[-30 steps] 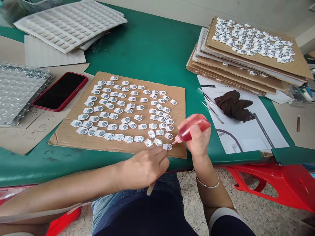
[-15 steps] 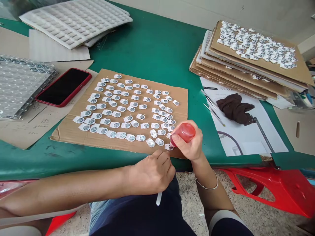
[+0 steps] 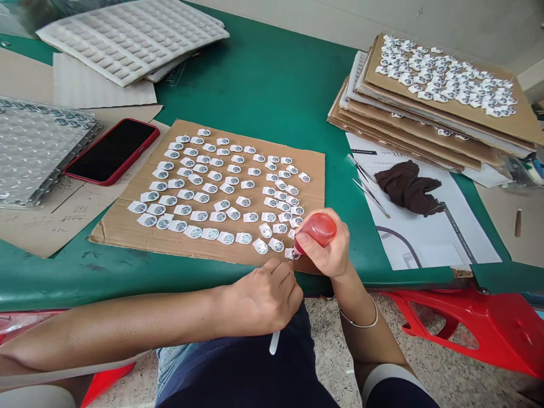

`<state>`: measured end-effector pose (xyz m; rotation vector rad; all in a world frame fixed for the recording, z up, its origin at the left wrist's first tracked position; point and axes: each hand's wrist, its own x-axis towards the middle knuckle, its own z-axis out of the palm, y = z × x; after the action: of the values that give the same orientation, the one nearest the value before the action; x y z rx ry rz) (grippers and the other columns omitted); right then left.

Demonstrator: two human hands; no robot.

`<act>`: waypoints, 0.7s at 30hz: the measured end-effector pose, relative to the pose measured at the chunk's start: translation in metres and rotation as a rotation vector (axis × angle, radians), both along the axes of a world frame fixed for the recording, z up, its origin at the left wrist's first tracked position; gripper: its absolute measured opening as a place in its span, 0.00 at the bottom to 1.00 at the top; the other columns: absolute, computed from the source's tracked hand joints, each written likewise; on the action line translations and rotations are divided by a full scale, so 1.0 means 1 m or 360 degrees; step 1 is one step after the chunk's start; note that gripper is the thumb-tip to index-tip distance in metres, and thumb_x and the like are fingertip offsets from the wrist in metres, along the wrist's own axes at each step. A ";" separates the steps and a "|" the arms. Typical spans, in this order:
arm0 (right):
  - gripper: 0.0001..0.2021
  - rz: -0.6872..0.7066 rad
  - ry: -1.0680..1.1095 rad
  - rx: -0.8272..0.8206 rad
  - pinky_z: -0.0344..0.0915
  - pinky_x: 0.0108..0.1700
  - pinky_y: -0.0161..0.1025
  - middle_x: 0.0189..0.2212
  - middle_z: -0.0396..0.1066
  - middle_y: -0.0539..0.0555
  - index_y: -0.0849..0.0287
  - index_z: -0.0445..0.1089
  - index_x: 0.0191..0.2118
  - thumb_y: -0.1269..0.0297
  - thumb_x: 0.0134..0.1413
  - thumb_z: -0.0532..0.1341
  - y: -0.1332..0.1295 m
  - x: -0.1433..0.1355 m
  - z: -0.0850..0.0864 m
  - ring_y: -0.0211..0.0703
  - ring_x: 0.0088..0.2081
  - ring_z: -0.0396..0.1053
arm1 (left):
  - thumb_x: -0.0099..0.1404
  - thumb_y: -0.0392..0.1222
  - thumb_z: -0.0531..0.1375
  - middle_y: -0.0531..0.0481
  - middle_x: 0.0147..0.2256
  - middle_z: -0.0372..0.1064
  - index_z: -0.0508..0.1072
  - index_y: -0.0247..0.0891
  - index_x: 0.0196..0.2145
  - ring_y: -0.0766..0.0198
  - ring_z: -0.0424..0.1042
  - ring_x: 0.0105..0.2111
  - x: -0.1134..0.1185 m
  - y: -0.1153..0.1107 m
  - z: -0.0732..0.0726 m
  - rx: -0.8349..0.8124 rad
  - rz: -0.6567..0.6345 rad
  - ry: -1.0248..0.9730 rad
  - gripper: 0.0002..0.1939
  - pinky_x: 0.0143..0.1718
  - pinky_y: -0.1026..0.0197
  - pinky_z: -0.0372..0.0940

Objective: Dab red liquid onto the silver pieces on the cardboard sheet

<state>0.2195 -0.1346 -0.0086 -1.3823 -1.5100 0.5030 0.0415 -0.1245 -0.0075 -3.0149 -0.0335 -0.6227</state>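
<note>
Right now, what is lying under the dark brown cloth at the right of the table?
The dark brown cloth rests on a white printed sheet that lies on the green table. Thin metal tools lie beside it. Whatever is directly beneath the cloth is covered.

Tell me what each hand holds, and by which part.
Right hand: red squeeze bottle, gripped around its body. Left hand: thin white stick, pinched near its upper end.

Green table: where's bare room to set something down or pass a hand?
Free: the green table between the white tray, cardboard sheet and cardboard stack; also the near edge left of the left hand. Crowded: the sheet's near-right corner, where the right hand tips the red bottle.
</note>
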 end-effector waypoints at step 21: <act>0.11 -0.0110 -0.0026 0.0005 0.68 0.31 0.42 0.26 0.72 0.50 0.55 0.64 0.34 0.55 0.49 0.63 0.004 0.001 -0.002 0.41 0.27 0.70 | 0.63 0.28 0.52 0.46 0.22 0.66 0.64 0.33 0.26 0.60 0.65 0.24 0.001 0.003 0.006 -0.0047 -0.0002 -0.0002 0.08 0.32 0.55 0.65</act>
<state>0.2208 -0.1306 -0.0105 -1.4341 -1.4700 0.4472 0.0423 -0.1219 -0.0020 -3.0430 -0.0408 -0.6300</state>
